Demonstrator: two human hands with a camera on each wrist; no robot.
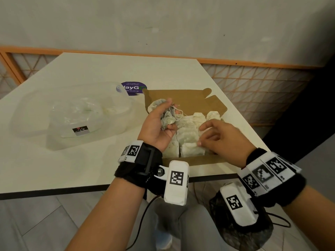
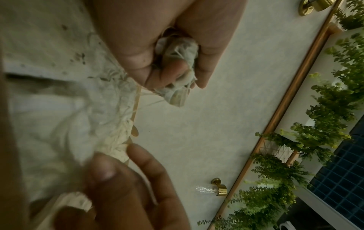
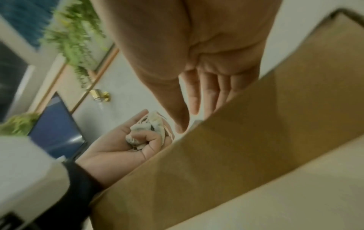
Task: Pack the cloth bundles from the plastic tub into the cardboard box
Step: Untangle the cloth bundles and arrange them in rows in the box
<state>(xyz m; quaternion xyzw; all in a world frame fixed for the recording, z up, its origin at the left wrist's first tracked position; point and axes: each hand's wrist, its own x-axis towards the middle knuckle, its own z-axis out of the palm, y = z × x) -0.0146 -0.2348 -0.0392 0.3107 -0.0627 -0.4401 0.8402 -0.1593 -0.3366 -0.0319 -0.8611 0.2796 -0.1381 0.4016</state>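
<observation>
Gripping a crumpled cloth bundle [image 1: 167, 115] at frame centre, left hand [image 1: 157, 126] noted with fingers curled round it, above the cardboard box [image 1: 183, 99], right hand [image 1: 222, 137] relaxed, fingers spread over packed bundles [image 1: 188, 140], plastic tub [image 1: 72, 113] recorded at left.

The head view is evenly and softly lit from above, with faint glare on the pale table [image 1: 87, 169] and on the clear plastic tub [image 1: 72, 113] at its left side. Wide-angle bending curves the table's edges. Shadows under the table rim are thin. Both wrist views are dimmer and yellowish: the right hand [image 2: 126, 191] is dark and smeared, and the cardboard box [image 3: 246, 155] wall is blurred, as are the plants behind.
</observation>
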